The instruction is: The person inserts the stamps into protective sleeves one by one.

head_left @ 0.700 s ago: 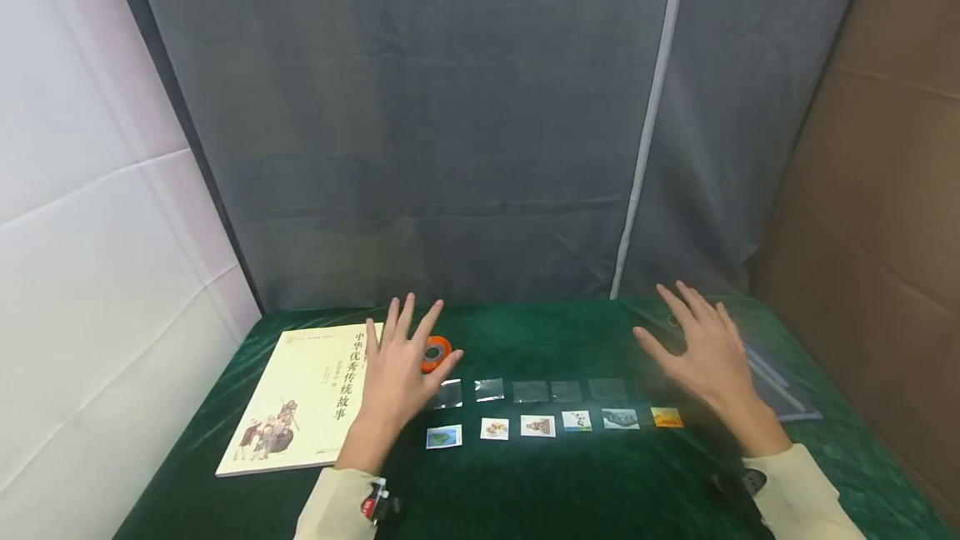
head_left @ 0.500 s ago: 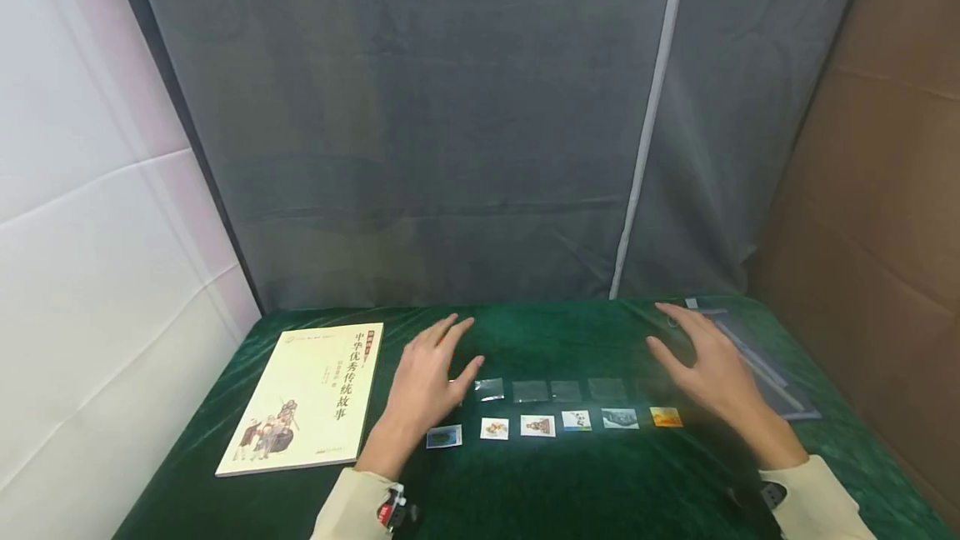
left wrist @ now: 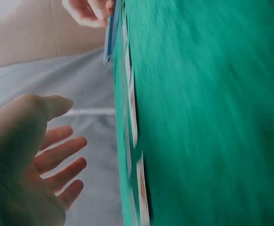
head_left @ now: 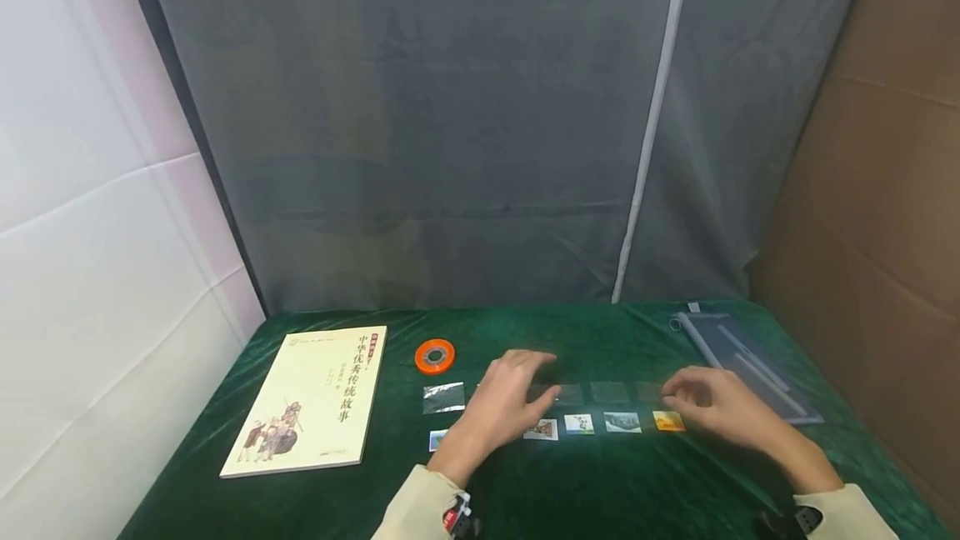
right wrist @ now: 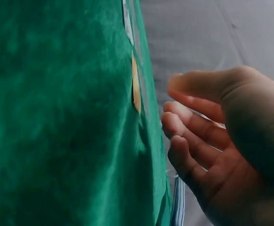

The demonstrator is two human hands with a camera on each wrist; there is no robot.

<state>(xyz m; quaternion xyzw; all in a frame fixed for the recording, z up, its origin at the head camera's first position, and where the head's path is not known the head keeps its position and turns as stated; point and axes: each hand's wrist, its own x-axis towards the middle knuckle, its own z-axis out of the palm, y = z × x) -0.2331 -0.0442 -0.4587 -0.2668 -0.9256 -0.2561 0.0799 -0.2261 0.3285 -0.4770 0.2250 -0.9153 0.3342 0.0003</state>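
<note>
In the head view my left hand (head_left: 501,408) hovers over the row of small stamp-like picture cards, partly hiding the statue card (head_left: 543,430). The left wrist view shows its thumb and fingers apart, holding nothing. Near the orange card (head_left: 668,421) at the row's right end is my right hand (head_left: 718,408), fingers loosely bent and nothing visible in its grasp. Behind the cards runs a row of clear plastic squares; one clear square (head_left: 610,392) lies between the hands, and a shinier clear square (head_left: 444,398) is at the left end. Part of both rows is hidden behind my left hand.
A cream book (head_left: 303,407) lies to the left on the green cloth (head_left: 585,490). Beyond the rows sits an orange ring-shaped roll (head_left: 435,356). A flat transparent pouch (head_left: 750,365) lies at the right. A grey curtain (head_left: 450,123) rises behind the table.
My left hand has moved rightward over the cards, uncovering the orange roll and leftmost clear square. My right hand has come lower, its fingers now more bent. Cards and book appear unmoved.
</note>
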